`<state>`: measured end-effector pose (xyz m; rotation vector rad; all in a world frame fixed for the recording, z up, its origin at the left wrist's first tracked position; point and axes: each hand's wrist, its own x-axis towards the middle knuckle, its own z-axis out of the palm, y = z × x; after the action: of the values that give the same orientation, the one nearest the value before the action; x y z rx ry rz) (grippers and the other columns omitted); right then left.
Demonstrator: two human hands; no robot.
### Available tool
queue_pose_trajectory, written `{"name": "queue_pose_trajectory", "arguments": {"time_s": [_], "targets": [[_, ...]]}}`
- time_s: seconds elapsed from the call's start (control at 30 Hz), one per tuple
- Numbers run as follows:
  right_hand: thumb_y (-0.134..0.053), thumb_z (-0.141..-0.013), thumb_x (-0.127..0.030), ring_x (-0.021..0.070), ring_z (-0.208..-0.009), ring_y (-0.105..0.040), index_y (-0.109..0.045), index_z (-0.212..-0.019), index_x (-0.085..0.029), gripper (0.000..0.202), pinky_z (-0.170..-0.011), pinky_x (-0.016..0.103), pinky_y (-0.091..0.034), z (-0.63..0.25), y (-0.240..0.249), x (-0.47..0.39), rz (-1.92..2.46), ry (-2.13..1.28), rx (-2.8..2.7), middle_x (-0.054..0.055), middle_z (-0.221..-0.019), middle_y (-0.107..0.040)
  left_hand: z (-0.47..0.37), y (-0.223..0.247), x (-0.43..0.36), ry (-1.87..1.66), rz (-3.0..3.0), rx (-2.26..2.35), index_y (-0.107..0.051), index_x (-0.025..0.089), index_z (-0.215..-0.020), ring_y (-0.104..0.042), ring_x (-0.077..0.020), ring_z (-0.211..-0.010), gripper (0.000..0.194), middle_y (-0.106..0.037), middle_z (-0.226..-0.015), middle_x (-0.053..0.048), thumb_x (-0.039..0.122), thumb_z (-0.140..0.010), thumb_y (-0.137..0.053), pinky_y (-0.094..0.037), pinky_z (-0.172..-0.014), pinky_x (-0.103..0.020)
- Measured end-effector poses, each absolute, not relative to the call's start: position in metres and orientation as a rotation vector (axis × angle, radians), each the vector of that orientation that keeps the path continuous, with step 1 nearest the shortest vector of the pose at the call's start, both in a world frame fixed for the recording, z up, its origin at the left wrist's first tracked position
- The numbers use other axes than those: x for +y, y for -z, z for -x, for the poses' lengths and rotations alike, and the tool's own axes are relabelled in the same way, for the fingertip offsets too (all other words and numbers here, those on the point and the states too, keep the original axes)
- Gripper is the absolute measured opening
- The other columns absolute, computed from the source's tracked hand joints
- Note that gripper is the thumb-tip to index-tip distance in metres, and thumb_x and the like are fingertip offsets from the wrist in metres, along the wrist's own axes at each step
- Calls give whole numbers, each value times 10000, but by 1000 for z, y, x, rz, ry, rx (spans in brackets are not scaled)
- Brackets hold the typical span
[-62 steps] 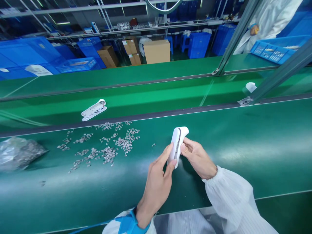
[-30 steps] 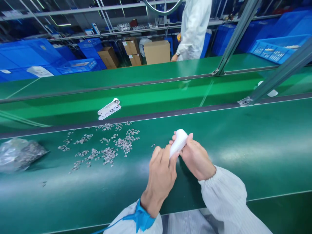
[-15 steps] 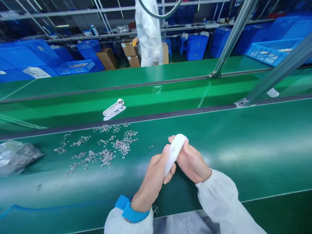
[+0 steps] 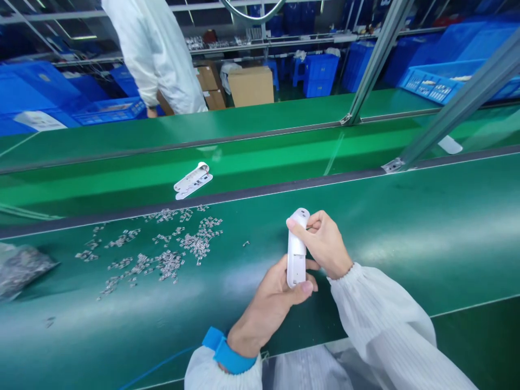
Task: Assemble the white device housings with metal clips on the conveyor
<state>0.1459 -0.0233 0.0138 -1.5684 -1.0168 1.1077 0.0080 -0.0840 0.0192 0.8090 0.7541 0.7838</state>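
A long white plastic device (image 4: 297,254) is held over the green bench, its upper end pointing away from me. My left hand (image 4: 274,298) grips the lower end, thumb along its near edge. My right hand (image 4: 327,244) has its thumb on the front of the upper part and its fingers behind. A recessed section shows on the device's lower half, with small details too tiny to make out. Small metal pieces (image 4: 199,241) lie scattered on the bench to the left, and a single one (image 4: 246,244) lies nearer the device.
A plastic bag of metal parts (image 4: 24,268) is at the left edge. Opened white housings (image 4: 193,181) lie on the green conveyor (image 4: 260,157). A metal post (image 4: 447,103) slants at the right. Across the line stands a person in white (image 4: 158,54).
The device has turned to show a different face with a recess. My right hand has come round onto its upper part. The person across the line has moved left.
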Motion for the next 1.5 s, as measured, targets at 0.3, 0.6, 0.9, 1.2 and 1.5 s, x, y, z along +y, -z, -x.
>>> {"name": "queue_pose_trajectory", "arguments": {"time_s": [0.3,0.6,0.9,1.2,1.5], "targets": [[-683,-751,-594,137,-468,-527,-460,-858,-244,429,-453,259,-392,-142,-18,-27,1590,-1096,-1191,-60,-536,-546,-17,-10,-75,-823,-817,671,-601,162,-1150,-633,-183,-910,363,-666,-974,-71,250,-819,-718,-470,-862,-308],[-607,-806,-319,193,-602,-671,-616,-893,-180,164,-555,304,-523,-144,-7,3,1643,-1384,-1477,55,-721,-707,24,-21,-53,-533,-1564,1293,-675,226,-1073,-667,-215,-843,249,-726,-952,-56,322,-849,-622,-503,-704,-292],[-530,-789,-86,364,-1107,-591,-553,-1183,-87,395,-936,527,-430,-169,6,181,1989,-515,-1723,244,-1131,-656,151,-32,77,-548,-1784,2123,-704,147,-989,-677,-274,-935,254,-726,-993,-109,142,-790,-547,-485,-925,-383],[-496,-849,-197,364,-1261,-454,-531,-1304,-113,465,-1024,539,-380,-185,23,159,1811,-184,-1839,205,-1368,-527,156,1,170,-817,-1538,2306,-602,184,-918,-611,-263,-1055,254,-684,-1004,-92,81,-685,-606,-436,-1000,-417],[-480,-926,-555,264,-1220,-577,-639,-1213,-255,445,-1077,483,-410,-159,-29,95,1255,-891,-1496,69,-1321,-629,114,-69,90,-1099,-1352,1829,-572,188,-943,-620,-151,-682,243,-675,-759,-11,230,-733,-685,-461,-627,-249]]}}
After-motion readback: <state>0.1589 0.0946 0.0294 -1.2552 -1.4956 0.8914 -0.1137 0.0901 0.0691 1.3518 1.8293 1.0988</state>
